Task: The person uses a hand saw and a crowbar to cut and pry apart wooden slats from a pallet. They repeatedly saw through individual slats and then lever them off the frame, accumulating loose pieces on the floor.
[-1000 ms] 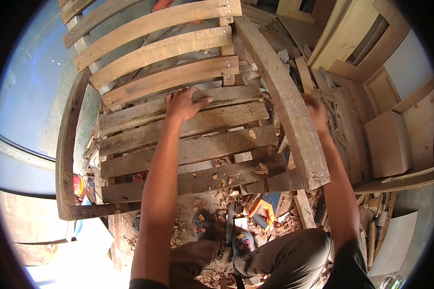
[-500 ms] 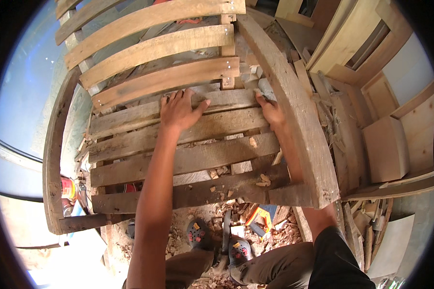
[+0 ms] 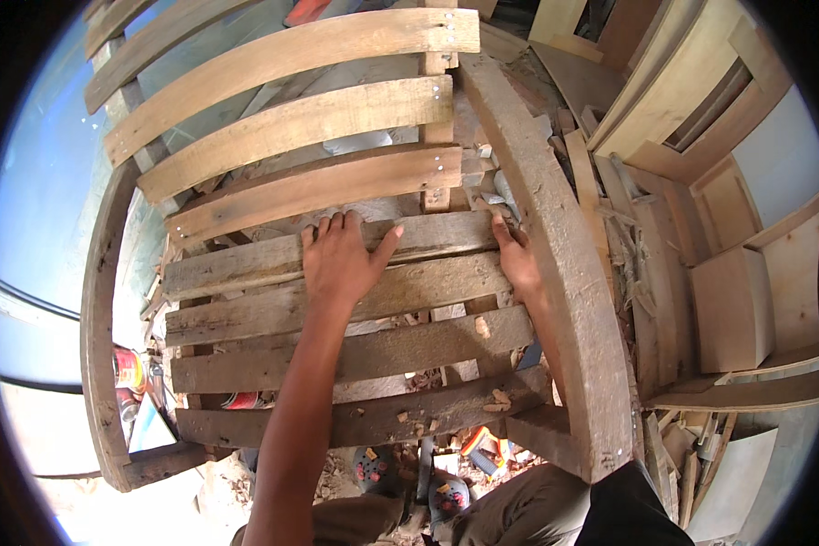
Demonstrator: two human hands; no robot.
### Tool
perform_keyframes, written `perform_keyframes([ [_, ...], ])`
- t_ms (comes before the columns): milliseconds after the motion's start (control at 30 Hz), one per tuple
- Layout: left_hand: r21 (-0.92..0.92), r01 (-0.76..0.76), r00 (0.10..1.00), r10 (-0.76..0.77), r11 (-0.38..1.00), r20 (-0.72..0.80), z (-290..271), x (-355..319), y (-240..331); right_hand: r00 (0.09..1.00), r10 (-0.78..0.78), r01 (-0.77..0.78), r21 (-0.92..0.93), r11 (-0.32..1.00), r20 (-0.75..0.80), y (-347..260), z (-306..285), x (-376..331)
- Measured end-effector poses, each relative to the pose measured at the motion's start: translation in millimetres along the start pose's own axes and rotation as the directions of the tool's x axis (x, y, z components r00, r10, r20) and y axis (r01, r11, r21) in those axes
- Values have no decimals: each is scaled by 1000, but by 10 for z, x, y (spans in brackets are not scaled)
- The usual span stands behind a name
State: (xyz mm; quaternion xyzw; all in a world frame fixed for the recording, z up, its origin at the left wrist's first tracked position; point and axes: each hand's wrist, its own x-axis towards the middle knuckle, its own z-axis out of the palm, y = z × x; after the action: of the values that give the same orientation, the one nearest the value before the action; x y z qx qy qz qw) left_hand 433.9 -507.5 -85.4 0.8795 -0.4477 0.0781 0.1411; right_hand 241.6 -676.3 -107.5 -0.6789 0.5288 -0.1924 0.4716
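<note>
The slatted wooden frame (image 3: 337,273) is the reference. The left hand (image 3: 341,259) lies flat on a middle slat (image 3: 246,259) of the frame. The right hand (image 3: 517,259) rests on the same slat's right end, against the frame's right side rail (image 3: 564,273). Stacked wooden panels (image 3: 728,300) lie right of the frame. A can (image 3: 127,369) sits just beyond the left side rail (image 3: 96,364). Two shoes (image 3: 409,478) and wood scraps (image 3: 482,450) lie below the frame's near edge.

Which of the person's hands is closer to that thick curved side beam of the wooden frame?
Right. The right hand rests on a slat right against the thick side beam; the left hand lies flat mid-slat, well away.
</note>
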Motion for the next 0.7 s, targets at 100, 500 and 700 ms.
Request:
perform_keyframes([
  [100,23,4,1000,-3,1000,-8,3,-2,-18,998,43,-44,-19,999,-34,39,15,62],
  [500,14,-67,994,68,998,-90,85,44,38,925,212,-224,1,975,-314,-391,-51,-220],
  [700,17,-19,1000,19,1000,-17,-1,19,-10,968,214,-216,2,976,-129,-54,7,27],
])
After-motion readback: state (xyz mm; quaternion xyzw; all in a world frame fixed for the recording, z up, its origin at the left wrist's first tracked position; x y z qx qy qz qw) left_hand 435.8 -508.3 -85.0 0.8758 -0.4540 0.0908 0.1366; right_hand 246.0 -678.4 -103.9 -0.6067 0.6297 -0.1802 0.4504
